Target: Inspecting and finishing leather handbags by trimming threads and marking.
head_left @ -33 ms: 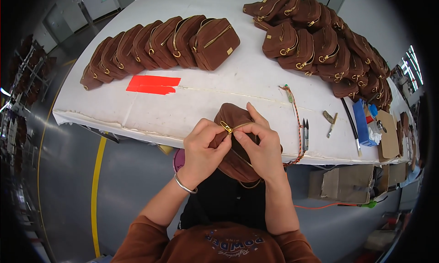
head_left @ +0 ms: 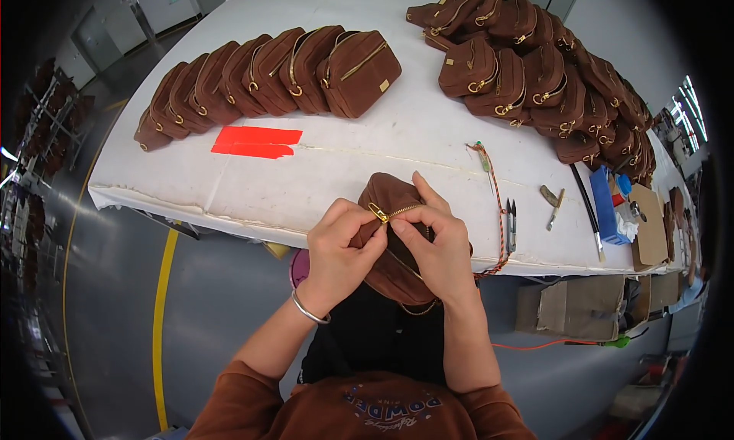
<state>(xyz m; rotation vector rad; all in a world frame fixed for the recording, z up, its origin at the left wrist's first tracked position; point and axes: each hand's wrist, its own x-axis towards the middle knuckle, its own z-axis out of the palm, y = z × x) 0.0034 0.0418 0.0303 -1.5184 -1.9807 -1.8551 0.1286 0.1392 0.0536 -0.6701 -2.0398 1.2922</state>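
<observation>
A broad white surface stretches from the near edge to the far side. On its far right lies a heaped pile of brown bags with gold zippers and rings, many overlapping. On the far left, a slanting row of brown bags leans one against the next, the rightmost showing a long front zipper and a small pale patch. Below the near right edge sits an open cardboard carton.

The held bag, brown and with its zipped mouth partly open, is at the near edge of the surface, between the two hands and above the person's lap. The left hand grips it from the left, thumb and forefinger pinched together at the zipper. The right hand clasps it from the right, thumb pressed close to the zipper and forefinger extended toward the far side.

A bright red patch lies nearer than the row. To the right stand a blue box, a red-and-dark cord and two dark pointed tools just beside it. A silver bracelet circles the left wrist. Smallest is the gold zipper pull, at the left fingertips.
</observation>
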